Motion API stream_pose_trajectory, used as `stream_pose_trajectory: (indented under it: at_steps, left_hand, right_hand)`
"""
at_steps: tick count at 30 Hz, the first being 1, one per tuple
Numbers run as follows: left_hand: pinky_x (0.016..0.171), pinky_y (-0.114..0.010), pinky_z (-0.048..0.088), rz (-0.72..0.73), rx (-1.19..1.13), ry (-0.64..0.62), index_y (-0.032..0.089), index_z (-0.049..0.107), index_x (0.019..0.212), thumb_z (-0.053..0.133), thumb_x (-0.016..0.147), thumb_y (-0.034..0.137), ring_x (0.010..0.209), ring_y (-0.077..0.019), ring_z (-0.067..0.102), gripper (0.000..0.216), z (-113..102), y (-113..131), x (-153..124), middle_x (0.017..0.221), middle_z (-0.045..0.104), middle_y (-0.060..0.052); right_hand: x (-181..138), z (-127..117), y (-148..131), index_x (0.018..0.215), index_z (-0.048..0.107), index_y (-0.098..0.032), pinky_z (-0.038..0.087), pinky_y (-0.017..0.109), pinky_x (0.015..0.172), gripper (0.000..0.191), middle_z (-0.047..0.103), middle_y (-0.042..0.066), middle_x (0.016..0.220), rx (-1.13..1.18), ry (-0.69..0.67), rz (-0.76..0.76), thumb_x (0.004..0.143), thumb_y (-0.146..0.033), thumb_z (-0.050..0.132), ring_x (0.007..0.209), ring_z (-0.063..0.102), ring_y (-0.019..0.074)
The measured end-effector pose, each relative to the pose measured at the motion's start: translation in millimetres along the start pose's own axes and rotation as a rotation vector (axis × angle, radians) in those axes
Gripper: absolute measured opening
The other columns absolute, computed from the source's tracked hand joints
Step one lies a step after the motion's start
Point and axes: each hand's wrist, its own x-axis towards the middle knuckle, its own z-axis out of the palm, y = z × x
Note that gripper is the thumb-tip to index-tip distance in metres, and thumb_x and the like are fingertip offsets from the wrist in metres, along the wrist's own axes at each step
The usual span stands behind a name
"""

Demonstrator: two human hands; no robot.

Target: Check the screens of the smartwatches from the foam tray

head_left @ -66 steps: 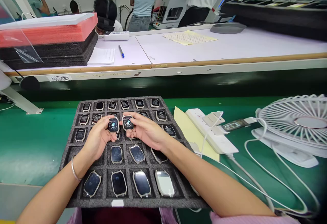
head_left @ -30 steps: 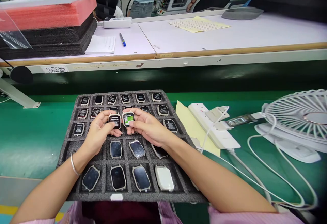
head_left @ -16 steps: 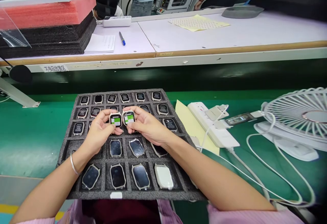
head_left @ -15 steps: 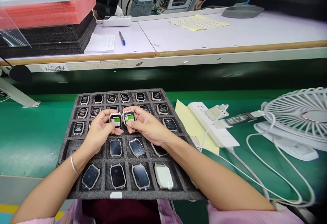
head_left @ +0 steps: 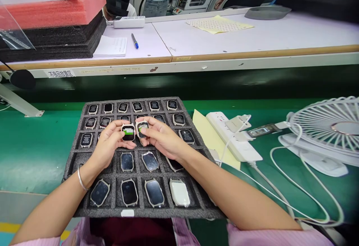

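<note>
My left hand [head_left: 110, 141] grips a strapless smartwatch [head_left: 128, 135] by its edges, thumb at the lit screen's left side. Close beside it, my right hand [head_left: 162, 135] holds a second smartwatch [head_left: 139, 125], with the thumb lying across its screen. Both screens show green and white blocks. Beneath the hands lies a dark grey foam tray [head_left: 101, 213] divided into compartments, several holding watch bodies. The far rows have small white text on black screens; the near rows are dark. One white watch body [head_left: 180, 193] lies face down or covered at the front; I cannot tell which.
Right of the tray are a white power strip [head_left: 238, 141] with plugs, a yellow sheet [head_left: 202, 126], looping white cables and a white fan [head_left: 331, 130]. A raised shelf [head_left: 157, 46] carries stacked foam [head_left: 56, 18], papers and a pen [head_left: 135, 41]. Other people are beyond it.
Both held screens now show a different layout of green and white. My right thumb has moved up onto the second watch's screen. The hands have barely shifted.
</note>
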Motion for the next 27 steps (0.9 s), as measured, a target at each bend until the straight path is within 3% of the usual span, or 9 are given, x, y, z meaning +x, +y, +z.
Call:
stream_pose_trajectory:
  at_steps: [15, 27]
  left_hand:
    - [0.059, -0.032, 0.063, 0.013, 0.043, 0.008, 0.017, 0.061, 0.104, 0.067, 0.074, 0.023, 0.056, -0.0164, 0.072, 0.031, -1.5, -0.9, 1.8, 0.088, 0.070, -0.001]
    - [0.058, -0.029, 0.061, 0.024, 0.076, 0.022, 0.017, 0.060, 0.104, 0.072, 0.073, 0.023, 0.056, -0.0144, 0.071, 0.034, -0.7, -0.5, 1.3, 0.089, 0.069, -0.001]
  right_hand:
    - [-3.0, 1.4, -3.9, 0.108, 0.062, -0.021, 0.047, 0.024, 0.057, 0.034, 0.064, -0.003, 0.079, -0.053, -0.035, -0.012, 0.076, -0.012, 0.071, 0.059, 0.059, 0.0082]
    - [-2.4, -0.9, -2.0, 0.113, 0.062, -0.022, 0.047, 0.027, 0.061, 0.032, 0.065, -0.003, 0.077, -0.069, -0.026, -0.004, 0.082, -0.022, 0.072, 0.060, 0.062, 0.0101]
